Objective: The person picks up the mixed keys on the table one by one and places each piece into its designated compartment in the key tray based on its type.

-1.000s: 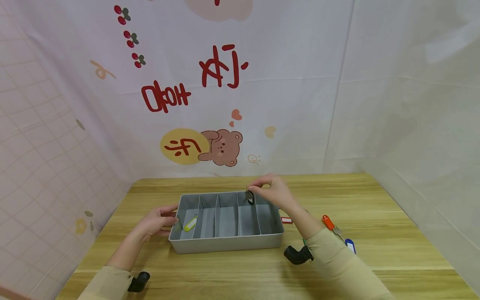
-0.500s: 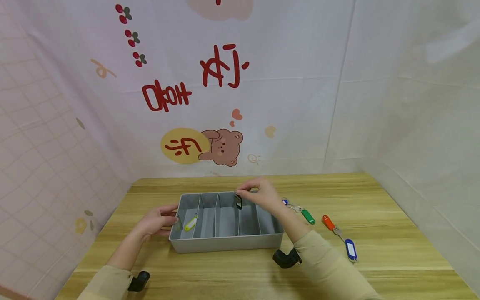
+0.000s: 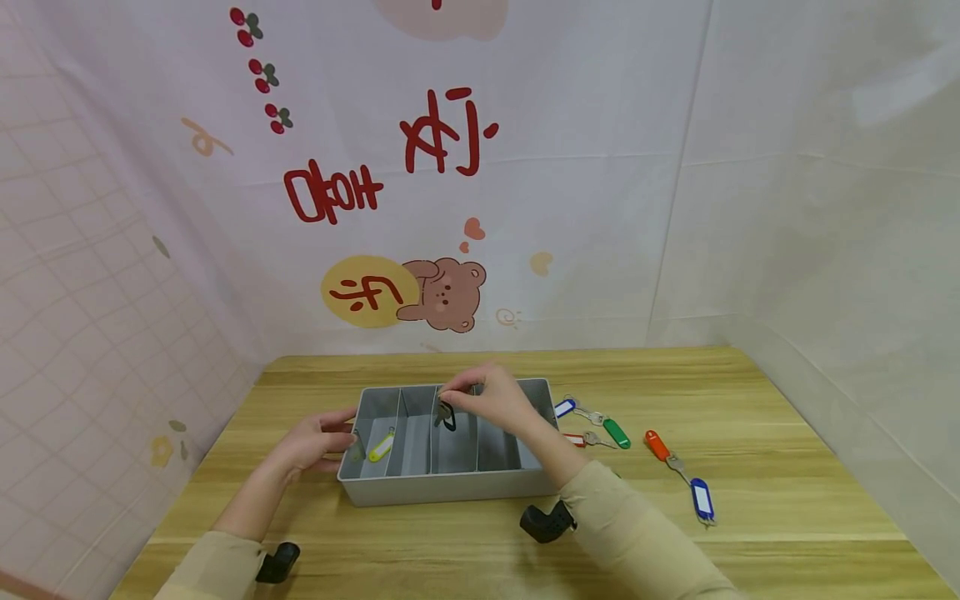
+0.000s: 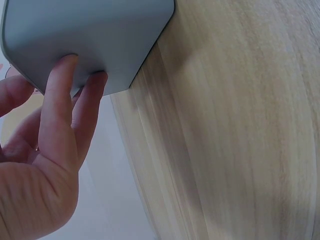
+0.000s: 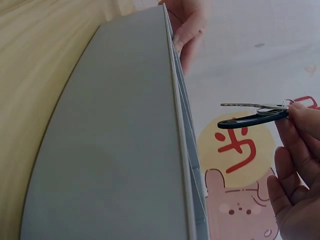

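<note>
A grey divided tray (image 3: 450, 488) with several compartments stands on the table. At its left end my left hand (image 3: 311, 442) grips the end wall; fingertips (image 4: 67, 62) press on the outside and the thumb is at the rim. My right hand (image 3: 487, 400) is above the tray's middle. Between thumb and forefinger it pinches a key (image 5: 245, 105) with a black key tag (image 5: 250, 120), both hanging over the third compartment from the left. A yellow key tag (image 3: 382, 446) lies in the leftmost compartment.
Right of the tray lie keys with tags: a blue tag (image 3: 565, 407), a green tag (image 3: 617, 433) and a red one (image 3: 575, 440). Farther right are an orange-red tag (image 3: 656, 445) and another blue tag (image 3: 702, 498). A printed curtain (image 3: 585, 208) hangs behind the table.
My right hand has moved left across the tray with the key and black tag, from the fourth compartment to the third. More tags at the right are uncovered. My left hand has stayed put.
</note>
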A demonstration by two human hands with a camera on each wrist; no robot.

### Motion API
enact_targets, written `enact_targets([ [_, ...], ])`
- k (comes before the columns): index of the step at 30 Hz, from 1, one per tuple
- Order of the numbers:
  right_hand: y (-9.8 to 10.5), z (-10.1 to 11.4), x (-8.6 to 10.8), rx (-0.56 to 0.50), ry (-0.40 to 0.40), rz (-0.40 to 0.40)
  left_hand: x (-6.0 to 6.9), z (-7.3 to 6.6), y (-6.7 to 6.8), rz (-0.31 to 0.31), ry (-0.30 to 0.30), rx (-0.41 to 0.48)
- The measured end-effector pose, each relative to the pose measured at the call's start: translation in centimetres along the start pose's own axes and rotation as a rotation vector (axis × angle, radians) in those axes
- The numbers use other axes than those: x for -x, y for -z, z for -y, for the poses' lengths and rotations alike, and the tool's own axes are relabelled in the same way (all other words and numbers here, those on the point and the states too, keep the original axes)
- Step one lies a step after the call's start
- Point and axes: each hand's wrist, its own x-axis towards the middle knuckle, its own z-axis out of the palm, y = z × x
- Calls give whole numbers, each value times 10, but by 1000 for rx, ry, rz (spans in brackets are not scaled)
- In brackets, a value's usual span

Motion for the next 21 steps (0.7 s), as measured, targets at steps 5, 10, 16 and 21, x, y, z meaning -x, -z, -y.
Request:
enact_targets([
  [5,-9,5,-5,6,-16,9,0,-1,-1,-5,8,9],
  [10,-18,8,-11,8,-11,12,0,-2,-1,-3,5,8],
  [16,-26,11,-15,8,-43,32,1,-3,-1,1,3,2],
  [21,-30,19,-18,23,-86,37,1,-4,-2,-11,11,6],
])
